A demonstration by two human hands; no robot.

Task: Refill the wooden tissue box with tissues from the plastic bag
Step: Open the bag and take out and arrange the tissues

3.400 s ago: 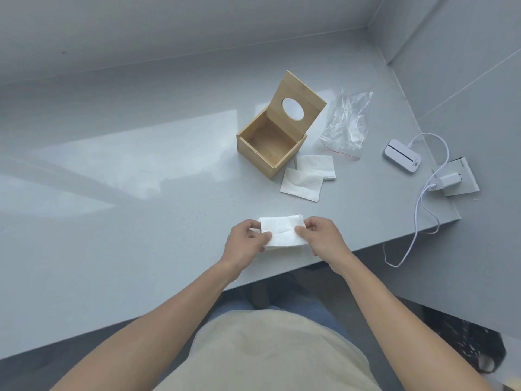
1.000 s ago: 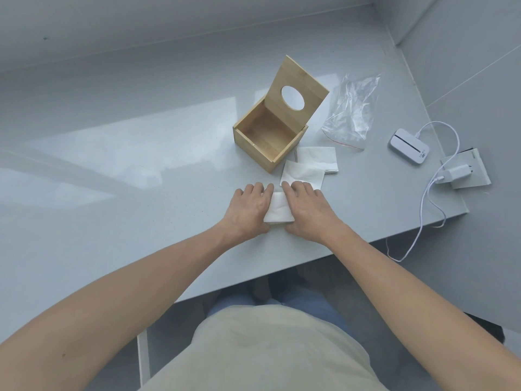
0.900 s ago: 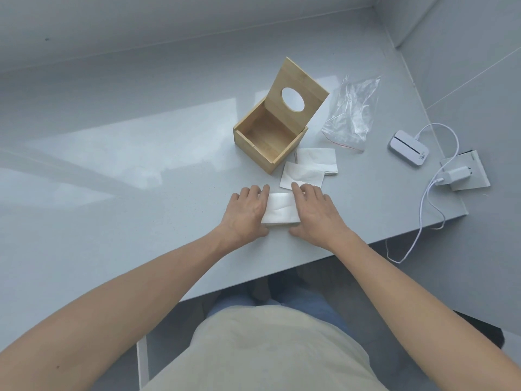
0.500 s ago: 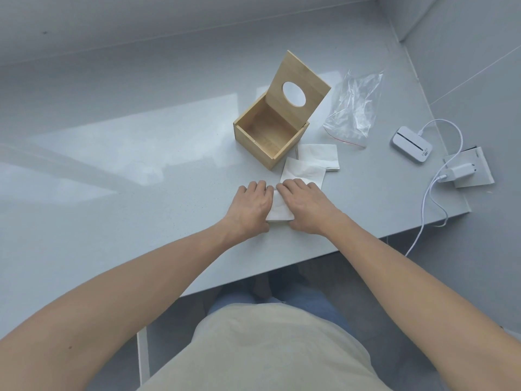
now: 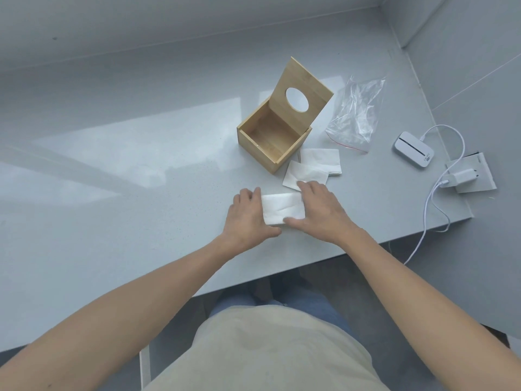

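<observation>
A person in a beige top and blue trousers stands at a grey bench (image 5: 118,210), both bare forearms reaching over its near edge. The left hand (image 5: 245,218) lies flat and open, palm down, its fingers resting on the left end of a folded white tissue (image 5: 283,208). The right hand (image 5: 321,213) is likewise open and flat, pressing the tissue's right end, thumb along its near edge. The tissue sits on the bench between the two hands, neither hand gripping it.

Just beyond the right hand, at about one o'clock from it, a second folded tissue (image 5: 306,175) lies flat, the fingertips touching its near edge. It overlaps a small stack of tissues (image 5: 321,160) a little farther out.

At twelve o'clock from the hands stands the wooden tissue box (image 5: 270,145), just left of the loose tissues and near enough that its corner almost meets them. Its inside shows only bare wood. The hinged lid (image 5: 301,90) stands raised at the far side, its oval opening facing the person.

At two o'clock, beyond the stack, a crumpled clear plastic bag (image 5: 356,112) with a red seal strip lies flat. Farther right, a small white device (image 5: 413,149) is joined by a white cable (image 5: 431,201) to a charger (image 5: 462,176) in a wall socket.
</observation>
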